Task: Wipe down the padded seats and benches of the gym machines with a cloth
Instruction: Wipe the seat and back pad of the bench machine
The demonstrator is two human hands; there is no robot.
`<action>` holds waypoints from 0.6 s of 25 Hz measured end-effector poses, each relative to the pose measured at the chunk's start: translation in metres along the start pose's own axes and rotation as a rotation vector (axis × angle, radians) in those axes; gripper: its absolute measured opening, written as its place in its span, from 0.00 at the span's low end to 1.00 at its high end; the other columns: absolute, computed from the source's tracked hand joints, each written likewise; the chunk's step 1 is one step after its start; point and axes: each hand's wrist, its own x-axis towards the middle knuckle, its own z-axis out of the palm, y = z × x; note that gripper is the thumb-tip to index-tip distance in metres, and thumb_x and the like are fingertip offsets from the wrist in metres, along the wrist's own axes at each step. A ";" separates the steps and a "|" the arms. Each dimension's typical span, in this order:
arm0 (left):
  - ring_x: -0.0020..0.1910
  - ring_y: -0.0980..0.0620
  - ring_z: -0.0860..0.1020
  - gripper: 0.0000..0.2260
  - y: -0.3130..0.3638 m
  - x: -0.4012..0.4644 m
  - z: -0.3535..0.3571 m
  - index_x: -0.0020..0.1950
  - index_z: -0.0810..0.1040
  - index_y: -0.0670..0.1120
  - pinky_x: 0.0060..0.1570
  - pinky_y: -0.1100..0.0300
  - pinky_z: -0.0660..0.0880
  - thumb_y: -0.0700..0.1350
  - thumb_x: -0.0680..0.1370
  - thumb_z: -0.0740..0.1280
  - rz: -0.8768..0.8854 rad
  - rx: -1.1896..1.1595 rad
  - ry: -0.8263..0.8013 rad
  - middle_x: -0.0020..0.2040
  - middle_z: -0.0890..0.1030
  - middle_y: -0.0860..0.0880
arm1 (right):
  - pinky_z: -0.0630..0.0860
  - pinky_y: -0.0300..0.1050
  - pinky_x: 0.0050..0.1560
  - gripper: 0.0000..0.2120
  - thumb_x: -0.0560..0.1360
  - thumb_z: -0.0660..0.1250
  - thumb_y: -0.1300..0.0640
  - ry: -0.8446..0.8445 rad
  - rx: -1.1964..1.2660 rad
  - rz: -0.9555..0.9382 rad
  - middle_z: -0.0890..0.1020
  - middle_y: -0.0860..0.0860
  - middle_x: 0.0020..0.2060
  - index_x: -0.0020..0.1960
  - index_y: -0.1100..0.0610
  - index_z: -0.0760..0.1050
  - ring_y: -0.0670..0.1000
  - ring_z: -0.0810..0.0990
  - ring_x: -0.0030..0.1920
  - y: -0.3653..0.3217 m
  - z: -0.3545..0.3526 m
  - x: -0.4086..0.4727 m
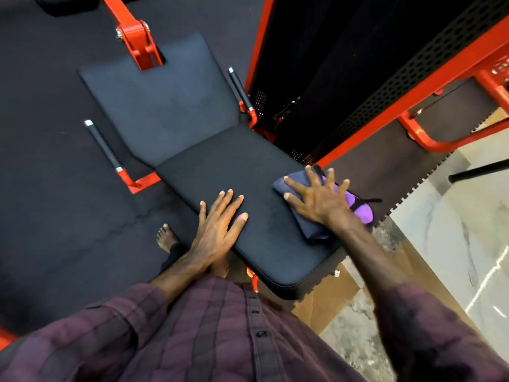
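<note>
Both your hands lay flat, left on the seat, right pressing the cloth; backrest likely remained.

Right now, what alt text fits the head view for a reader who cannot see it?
A person's right hand presses a folded dark-and-purple cloth flat on a black padded bench, fingers spread. The left hand rests flat on the pad beside it, with red machine frame behind.

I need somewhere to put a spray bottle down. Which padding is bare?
The upper pad, between the two black handles, is bare. The near pad is crowded: left hand flat, right hand pressing the cloth.
</note>
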 end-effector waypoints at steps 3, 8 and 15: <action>0.85 0.57 0.47 0.33 0.001 -0.001 0.004 0.84 0.64 0.56 0.82 0.36 0.41 0.69 0.82 0.48 -0.046 -0.011 0.025 0.86 0.56 0.53 | 0.48 0.74 0.79 0.28 0.83 0.41 0.32 0.056 -0.071 -0.255 0.48 0.47 0.86 0.83 0.32 0.46 0.66 0.49 0.83 -0.038 0.018 -0.021; 0.86 0.52 0.46 0.36 -0.007 -0.002 0.000 0.85 0.61 0.52 0.83 0.40 0.42 0.68 0.81 0.44 -0.135 -0.041 0.028 0.87 0.53 0.49 | 0.46 0.73 0.79 0.27 0.84 0.44 0.32 0.001 -0.049 -0.273 0.48 0.44 0.86 0.83 0.31 0.46 0.63 0.48 0.84 -0.025 0.014 -0.030; 0.85 0.46 0.51 0.30 -0.032 -0.005 0.005 0.83 0.65 0.46 0.83 0.43 0.47 0.59 0.85 0.50 -0.113 -0.069 0.113 0.85 0.58 0.45 | 0.49 0.67 0.81 0.35 0.76 0.32 0.31 0.027 -0.119 -0.524 0.50 0.44 0.85 0.83 0.31 0.46 0.61 0.52 0.84 -0.051 0.036 -0.069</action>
